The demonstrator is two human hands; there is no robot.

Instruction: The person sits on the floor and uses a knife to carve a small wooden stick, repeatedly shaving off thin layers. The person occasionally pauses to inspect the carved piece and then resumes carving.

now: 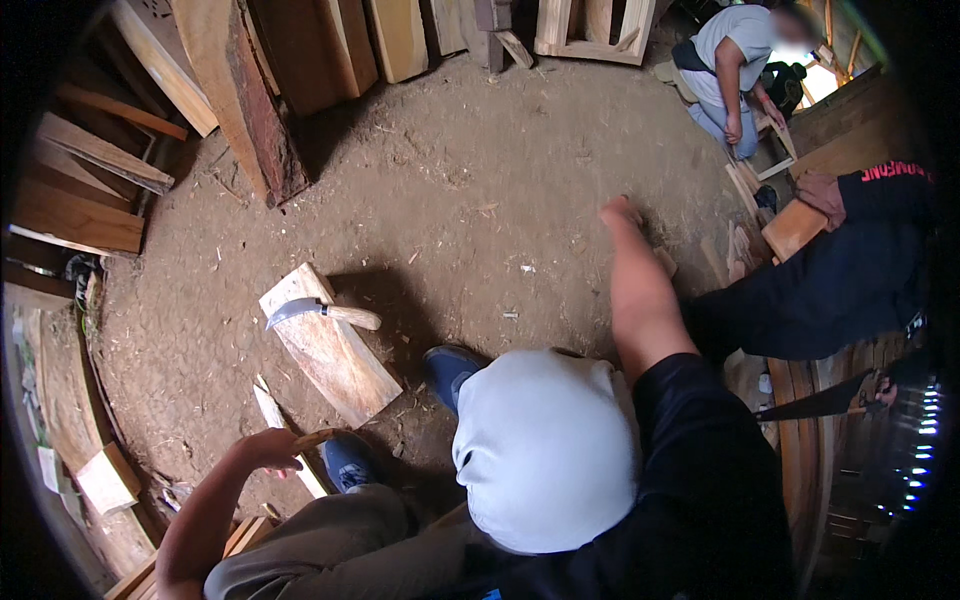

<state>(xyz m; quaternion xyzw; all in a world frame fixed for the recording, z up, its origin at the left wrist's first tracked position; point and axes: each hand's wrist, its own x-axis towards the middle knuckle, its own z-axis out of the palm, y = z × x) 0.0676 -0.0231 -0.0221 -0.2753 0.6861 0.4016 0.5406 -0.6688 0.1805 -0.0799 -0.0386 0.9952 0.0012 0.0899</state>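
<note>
My left hand (268, 450) is at the lower left, its fingers closed around a short brown wooden piece (313, 439) beside my shoe. A narrow pale wood strip (272, 410) lies partly under that hand. My right hand (621, 210) is stretched far forward over the dirt floor; its fingers are too small and blurred to read, and I see nothing held in it. Between my hands, a thick wooden block (335, 365) lies on the ground. Across its far end rests a curved-blade knife (325, 311) with a wooden handle. A white cap-like cloth (548, 450) covers the area of my right knee.
Planks and beams (240, 90) lean along the back and left. A wooden frame (595, 30) stands at the back. One person (735, 60) bends over wood pieces at the far right. Nearer, another person in dark clothes (830, 280) has a hand on a wooden block (795, 230).
</note>
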